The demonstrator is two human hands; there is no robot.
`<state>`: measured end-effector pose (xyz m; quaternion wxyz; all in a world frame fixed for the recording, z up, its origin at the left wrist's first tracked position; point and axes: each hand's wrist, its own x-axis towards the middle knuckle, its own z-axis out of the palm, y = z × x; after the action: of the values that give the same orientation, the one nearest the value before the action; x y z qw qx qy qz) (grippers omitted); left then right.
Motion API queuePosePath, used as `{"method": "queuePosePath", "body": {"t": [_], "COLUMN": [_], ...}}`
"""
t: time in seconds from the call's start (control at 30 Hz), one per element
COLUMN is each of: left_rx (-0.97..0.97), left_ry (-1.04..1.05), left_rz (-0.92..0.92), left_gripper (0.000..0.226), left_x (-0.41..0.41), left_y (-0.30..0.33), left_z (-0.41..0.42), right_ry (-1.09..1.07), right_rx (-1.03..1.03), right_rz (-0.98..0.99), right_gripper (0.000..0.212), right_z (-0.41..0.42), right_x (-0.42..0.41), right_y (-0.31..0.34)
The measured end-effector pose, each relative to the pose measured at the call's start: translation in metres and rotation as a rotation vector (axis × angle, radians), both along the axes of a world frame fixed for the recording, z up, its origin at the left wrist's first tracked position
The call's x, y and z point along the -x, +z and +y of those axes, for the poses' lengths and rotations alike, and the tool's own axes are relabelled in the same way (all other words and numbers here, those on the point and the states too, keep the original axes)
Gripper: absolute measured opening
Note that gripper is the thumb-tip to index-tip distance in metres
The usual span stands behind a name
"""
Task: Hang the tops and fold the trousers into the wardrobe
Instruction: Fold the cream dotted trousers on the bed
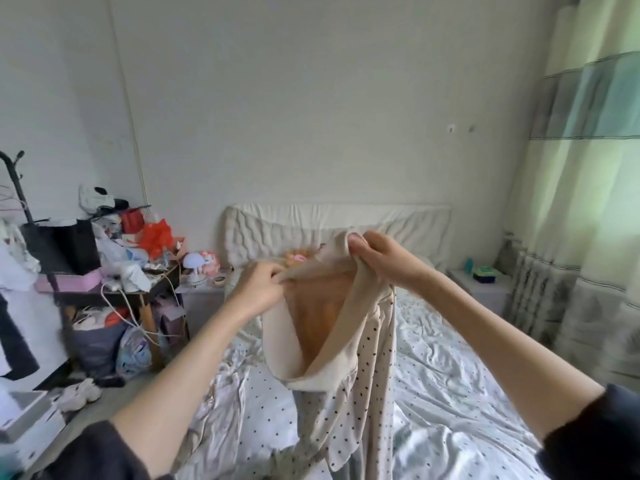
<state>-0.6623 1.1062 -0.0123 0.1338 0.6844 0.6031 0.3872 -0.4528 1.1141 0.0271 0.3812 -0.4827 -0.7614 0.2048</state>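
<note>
Both hands' fingers [273, 271] pinch what looks like polka-dot trousers [349, 368] above the bed [450, 358].

A bed [450, 358] fills the middle and right, its headboard [311, 226] against the far wall. Above the near part of the bed hangs a garment [349, 375], held at its top edge between the left hand [258, 292] and the right hand [384, 258]. A cluttered table [114, 282] stands left of the bed, bags [110, 344] beneath it, shoes [78, 394] on the floor nearer. A nightstand [481, 282] stands right of the headboard, and curtains [588, 168] hang at far right.
</note>
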Motion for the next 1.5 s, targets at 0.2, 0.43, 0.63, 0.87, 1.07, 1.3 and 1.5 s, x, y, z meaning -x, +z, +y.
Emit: {"method": "queuePosePath", "body": {"t": [0.2, 0.43, 0.63, 0.87, 1.07, 1.3, 1.5], "left_rx": [-0.036, -0.071, 0.144, 0.242, 0.200, 0.178, 0.268], "left_ry": [0.121, 0.259, 0.245, 0.082, 0.061, -0.010, 0.030], "left_rz": [0.045, 0.066, -0.257, -0.604, -0.128, 0.260, 0.247], "left_gripper": [0.020, 0.020, 0.023, 0.030, 0.031, 0.020, 0.033], "left_x": [0.016, 0.059, 0.078, 0.070, 0.069, 0.063, 0.058], "left_y": [0.034, 0.024, 0.009, -0.004, -0.019, -0.039, -0.041], "left_z": [0.004, -0.001, -0.005, -0.005, -0.009, -0.024, -0.022], "right_ry": [-0.211, -0.392, -0.296, 0.089, 0.057, 0.032, -0.286], "right_rx": [-0.065, -0.045, 0.100, 0.540, 0.435, 0.259, 0.050], "right_rz": [-0.484, -0.366, 0.053, 0.654, 0.362, -0.305, -0.397], "right_gripper": [0.026, 0.036, 0.033, 0.012, 0.014, 0.023, 0.010], "right_z": [0.007, 0.016, 0.017, 0.002, -0.002, -0.005, -0.001], "right_x": [-0.017, -0.043, -0.055, -0.045, -0.048, -0.049, -0.033], "right_y": [-0.017, -0.009, 0.006, -0.017, -0.034, -0.049, -0.059]}}
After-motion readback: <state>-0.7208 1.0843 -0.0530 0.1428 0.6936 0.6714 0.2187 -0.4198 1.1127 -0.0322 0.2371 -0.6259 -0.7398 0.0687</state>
